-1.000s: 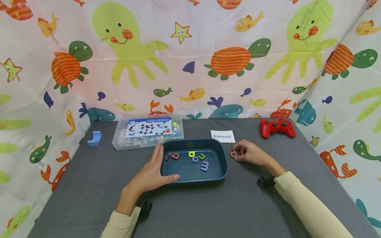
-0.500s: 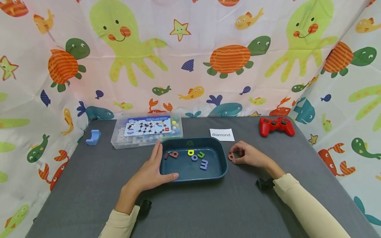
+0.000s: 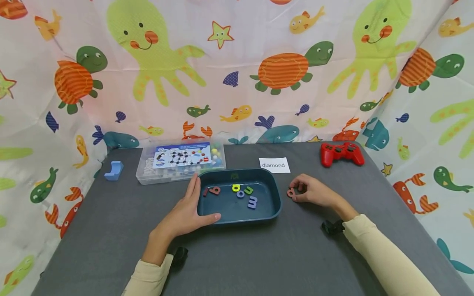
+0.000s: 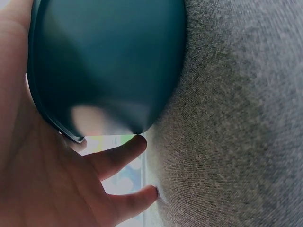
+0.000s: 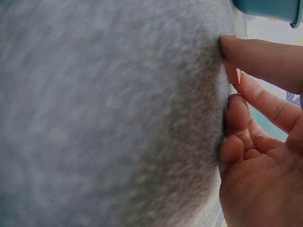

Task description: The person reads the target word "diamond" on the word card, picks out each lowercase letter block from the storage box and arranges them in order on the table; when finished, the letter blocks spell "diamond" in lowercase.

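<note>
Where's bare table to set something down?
Grey table in front of the teal rectangular tray, between the beige sleeves. Also, between the right hand and the red gamepad. Crowded: the tray's left end, near left hand and clear plastic box.

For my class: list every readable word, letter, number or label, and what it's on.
"diamond": white card.
"o": blue letter in the tray.
"m": purple letter, turned sideways in the tray.
"u" or "n", depending on which way up: green letter there.
Too small to settle: yellow letter, red letter and thin red piece in the tray, reddish piece in the right hand, print on the box label.
</note>
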A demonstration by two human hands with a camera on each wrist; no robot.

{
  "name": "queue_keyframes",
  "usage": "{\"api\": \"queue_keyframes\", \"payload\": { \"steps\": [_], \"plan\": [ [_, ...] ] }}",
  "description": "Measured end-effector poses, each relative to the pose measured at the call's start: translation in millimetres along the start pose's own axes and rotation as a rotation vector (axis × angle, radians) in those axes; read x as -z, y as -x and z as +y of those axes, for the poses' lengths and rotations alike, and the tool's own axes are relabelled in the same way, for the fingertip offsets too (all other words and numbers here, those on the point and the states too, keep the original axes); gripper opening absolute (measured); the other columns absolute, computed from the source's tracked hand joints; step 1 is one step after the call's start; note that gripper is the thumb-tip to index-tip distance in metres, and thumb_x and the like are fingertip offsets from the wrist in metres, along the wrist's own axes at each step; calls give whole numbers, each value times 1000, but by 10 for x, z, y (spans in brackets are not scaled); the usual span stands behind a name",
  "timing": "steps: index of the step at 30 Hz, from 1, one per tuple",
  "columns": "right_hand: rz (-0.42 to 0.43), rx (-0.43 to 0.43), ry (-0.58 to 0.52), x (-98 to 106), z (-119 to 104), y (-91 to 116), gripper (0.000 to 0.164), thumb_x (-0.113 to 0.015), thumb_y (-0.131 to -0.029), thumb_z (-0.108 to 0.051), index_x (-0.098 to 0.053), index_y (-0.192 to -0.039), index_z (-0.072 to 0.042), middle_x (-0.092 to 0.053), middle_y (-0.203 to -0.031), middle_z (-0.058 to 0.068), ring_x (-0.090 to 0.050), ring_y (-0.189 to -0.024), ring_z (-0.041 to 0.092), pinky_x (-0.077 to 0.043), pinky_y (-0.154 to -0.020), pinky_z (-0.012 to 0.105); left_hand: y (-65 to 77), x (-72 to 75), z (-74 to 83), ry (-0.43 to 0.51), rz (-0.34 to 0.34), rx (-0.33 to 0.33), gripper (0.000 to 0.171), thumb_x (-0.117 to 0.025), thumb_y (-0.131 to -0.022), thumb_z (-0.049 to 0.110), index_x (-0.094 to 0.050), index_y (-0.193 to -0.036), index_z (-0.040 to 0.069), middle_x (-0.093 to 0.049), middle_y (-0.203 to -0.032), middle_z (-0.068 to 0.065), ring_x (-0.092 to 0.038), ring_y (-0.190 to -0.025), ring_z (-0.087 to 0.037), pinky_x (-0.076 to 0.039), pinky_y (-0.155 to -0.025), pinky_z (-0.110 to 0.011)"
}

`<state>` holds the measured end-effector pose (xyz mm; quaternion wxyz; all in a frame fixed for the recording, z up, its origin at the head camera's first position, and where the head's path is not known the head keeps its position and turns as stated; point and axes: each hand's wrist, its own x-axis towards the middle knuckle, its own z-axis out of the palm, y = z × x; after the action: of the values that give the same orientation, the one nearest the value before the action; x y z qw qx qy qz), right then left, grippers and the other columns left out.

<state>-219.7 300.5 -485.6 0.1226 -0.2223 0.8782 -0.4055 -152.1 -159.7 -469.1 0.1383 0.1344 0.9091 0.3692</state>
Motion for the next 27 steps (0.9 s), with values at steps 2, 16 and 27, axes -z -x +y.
{"api": "queue_keyframes", "payload": {
  "steps": [2, 16, 27],
  "plan": [
    [8, 50, -2, 9, 95, -15, 25, -82, -95, -17, -73, -116, -8, -60, -107, 8, -55, -97, 26, -48, -79, 32, 7, 12, 3, -1, 4, -3, 134, -77, -86, 71, 10, -172, 16, 21, -178, 1, -11, -161, -46, -28, -116, -73],
    [-25, 27, -25, 101, 169, -46, 35, -81, -96, -20, -71, -127, -7, -64, -112, 9, -58, -100, 26, -51, -81, 32, -6, 19, 11, -1, -3, -3, 133, -76, -87, 70, 11, -172, 17, 22, -177, 1, -11, -161, -46, -26, -117, -73],
    [298, 29, -166, 567, -779, -176, 47, -68, -107, -25, -60, -149, -5, -61, -146, 16, -62, -127, 28, -54, -96, 25, 11, -8, -11, -2, 1, -7, 134, -76, -87, 71, 11, -172, 16, 21, -178, 1, -13, -161, -46, -26, -118, -73]
  ]
}}
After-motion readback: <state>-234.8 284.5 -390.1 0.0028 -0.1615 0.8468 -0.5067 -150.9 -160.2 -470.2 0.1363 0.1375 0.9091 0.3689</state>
